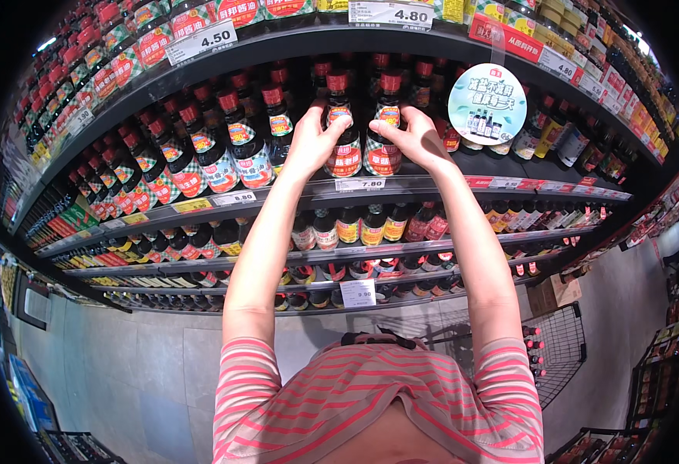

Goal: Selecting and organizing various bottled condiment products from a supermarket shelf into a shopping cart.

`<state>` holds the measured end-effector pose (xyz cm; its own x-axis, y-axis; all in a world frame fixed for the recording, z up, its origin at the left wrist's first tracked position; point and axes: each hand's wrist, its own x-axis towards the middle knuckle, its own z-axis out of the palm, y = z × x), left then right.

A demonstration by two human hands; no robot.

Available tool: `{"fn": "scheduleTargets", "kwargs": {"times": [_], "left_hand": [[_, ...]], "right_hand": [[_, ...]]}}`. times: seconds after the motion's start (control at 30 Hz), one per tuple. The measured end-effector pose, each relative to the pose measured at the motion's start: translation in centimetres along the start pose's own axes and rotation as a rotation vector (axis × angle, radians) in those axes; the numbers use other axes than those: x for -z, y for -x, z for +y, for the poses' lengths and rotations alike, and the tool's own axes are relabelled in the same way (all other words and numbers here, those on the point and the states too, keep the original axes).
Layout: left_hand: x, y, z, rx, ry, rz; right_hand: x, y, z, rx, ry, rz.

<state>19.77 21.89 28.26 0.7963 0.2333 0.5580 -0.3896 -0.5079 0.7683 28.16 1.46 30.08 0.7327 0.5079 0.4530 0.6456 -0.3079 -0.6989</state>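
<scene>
Two dark soy sauce bottles with red caps stand side by side at the front of a shelf, a narrow gap between them. My left hand (pixel 317 134) grips the left bottle (pixel 346 152) by its upper part, thumb across the front of the neck. Around the neck of the right bottle (pixel 383 152) my right hand (pixel 410 134) is closed the same way. Both bottles are upright, their bases close to the shelf's front edge (pixel 304 190). More red-capped bottles stand behind them, partly hidden. Left of my left hand is a bottle with a blue-and-white label (pixel 252 163).
A round hanging sign (pixel 487 104) sits right of my right hand. Above runs another shelf edge (pixel 316 43) with price tags. Lower shelves hold more bottles (pixel 372 226). A wire shopping cart (pixel 560 348) with several red-capped bottles stands at right, near a cardboard box (pixel 554 293).
</scene>
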Motion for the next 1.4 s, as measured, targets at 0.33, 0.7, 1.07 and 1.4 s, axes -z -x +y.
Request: {"fn": "scheduleTargets", "kwargs": {"times": [0.33, 0.7, 1.07, 1.4], "left_hand": [[0.5, -0.4, 0.3, 0.02, 0.016, -0.054], [0.3, -0.3, 0.4, 0.02, 0.12, -0.07], [0.0, -0.6, -0.9, -0.001, 0.04, -0.013], [-0.6, 3.0, 2.4, -0.16, -0.118, 0.17]], "right_hand": [[0.1, 0.2, -0.2, -0.005, -0.024, 0.014], [0.3, 0.3, -0.2, -0.056, 0.014, -0.022], [-0.4, -0.9, 0.7, 0.012, 0.028, 0.023], [1.2, 1.9, 1.0, 0.033, -0.219, 0.062]]}}
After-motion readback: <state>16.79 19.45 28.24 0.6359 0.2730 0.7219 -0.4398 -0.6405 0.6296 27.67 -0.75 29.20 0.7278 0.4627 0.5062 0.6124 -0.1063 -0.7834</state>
